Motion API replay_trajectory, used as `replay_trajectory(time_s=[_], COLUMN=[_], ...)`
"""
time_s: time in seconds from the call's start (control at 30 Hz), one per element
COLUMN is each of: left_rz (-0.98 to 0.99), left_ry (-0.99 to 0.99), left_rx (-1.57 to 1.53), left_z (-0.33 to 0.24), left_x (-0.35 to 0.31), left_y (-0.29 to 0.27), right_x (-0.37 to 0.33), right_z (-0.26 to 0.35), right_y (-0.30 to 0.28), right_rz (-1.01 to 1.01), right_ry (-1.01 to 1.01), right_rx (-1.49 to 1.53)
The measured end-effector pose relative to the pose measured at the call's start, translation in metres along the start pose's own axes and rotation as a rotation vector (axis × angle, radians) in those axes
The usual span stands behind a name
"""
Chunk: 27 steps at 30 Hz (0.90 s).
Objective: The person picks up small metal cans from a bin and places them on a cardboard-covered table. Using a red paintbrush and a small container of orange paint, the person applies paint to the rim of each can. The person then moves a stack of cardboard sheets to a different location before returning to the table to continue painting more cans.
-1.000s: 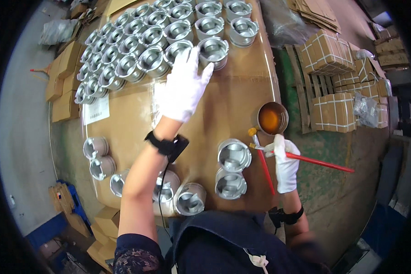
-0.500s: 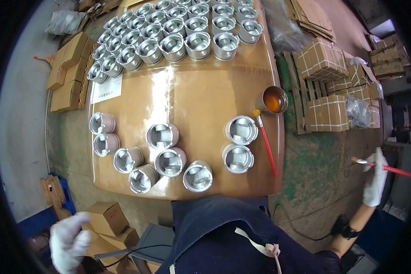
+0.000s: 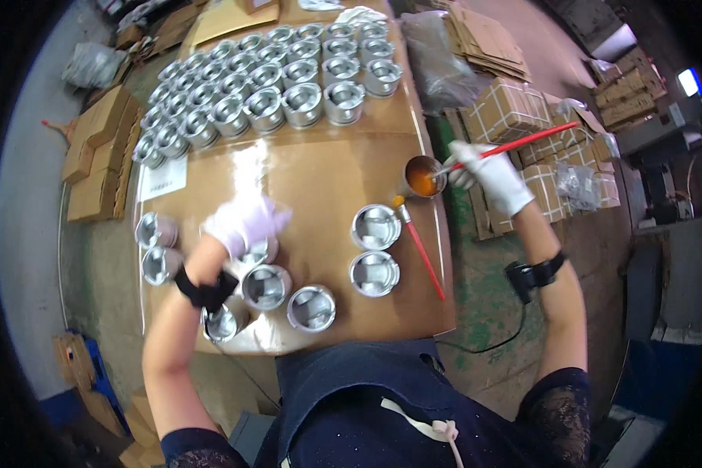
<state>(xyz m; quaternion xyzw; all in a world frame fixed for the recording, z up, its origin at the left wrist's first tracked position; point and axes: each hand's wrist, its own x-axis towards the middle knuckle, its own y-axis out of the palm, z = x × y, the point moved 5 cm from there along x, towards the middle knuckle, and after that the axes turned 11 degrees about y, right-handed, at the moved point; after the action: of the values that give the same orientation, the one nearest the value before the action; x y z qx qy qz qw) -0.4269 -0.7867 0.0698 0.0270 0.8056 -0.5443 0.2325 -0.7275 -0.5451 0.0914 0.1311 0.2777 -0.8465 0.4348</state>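
Observation:
My right hand (image 3: 487,173), in a white glove, is closed around a red-handled brush (image 3: 534,140). The brush's lower end reaches into a metal cup (image 3: 408,175) of orange-brown liquid at the table's right edge. My left hand (image 3: 246,225), also gloved and slightly blurred, hovers over the middle-left of the table with fingers apart. Below it a metal piston (image 3: 261,252) is partly covered; whether they touch I cannot tell. Close by stand another piston (image 3: 266,287) and one nearer the front edge (image 3: 312,308). Two more pistons (image 3: 374,273) stand in front of the cup.
A second red-handled brush (image 3: 423,253) lies beside the right pair of pistons. Many pistons (image 3: 302,104) stand in rows at the far end of the brown-covered table (image 3: 312,179). A paper sheet (image 3: 164,179) lies at left. Strapped cartons (image 3: 507,113) stand right of the table.
My left hand has come up from the lower left to over the pistons. My right hand has swung in from the right, bringing its brush to the cup. The view has shifted slightly.

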Motion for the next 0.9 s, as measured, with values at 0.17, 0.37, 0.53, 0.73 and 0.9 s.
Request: replay_trajectory(time_s=[0.17,0.37,0.53,0.73,0.9], left_rz=[-0.267,-0.352,-0.033,-0.095,-0.750], left_ry=[-0.245,-0.288,-0.230,-0.189,0.125], left_rx=[-0.039,0.151,0.173,-0.482,-1.433], left_z=[0.004,0.010,0.025,0.082,0.022], left_x=[-0.019,-0.023,-0.025,-0.024,0.012], left_y=[0.048,0.062,0.089,0.056,0.014], right_x=[0.029,0.044,0.041,0.011,-0.035], right_z=[-0.090,-0.125,-0.122,-0.091,-0.025], right_y=[0.017,0.026,0.030,0.042,0.079], right_rz=[-0.171,-0.338,-0.452,-0.388,-0.286], right_ry=[0.108,0.131,0.031,0.122,-0.094], right_rx=[0.128,0.046,-0.071,0.313,0.537])
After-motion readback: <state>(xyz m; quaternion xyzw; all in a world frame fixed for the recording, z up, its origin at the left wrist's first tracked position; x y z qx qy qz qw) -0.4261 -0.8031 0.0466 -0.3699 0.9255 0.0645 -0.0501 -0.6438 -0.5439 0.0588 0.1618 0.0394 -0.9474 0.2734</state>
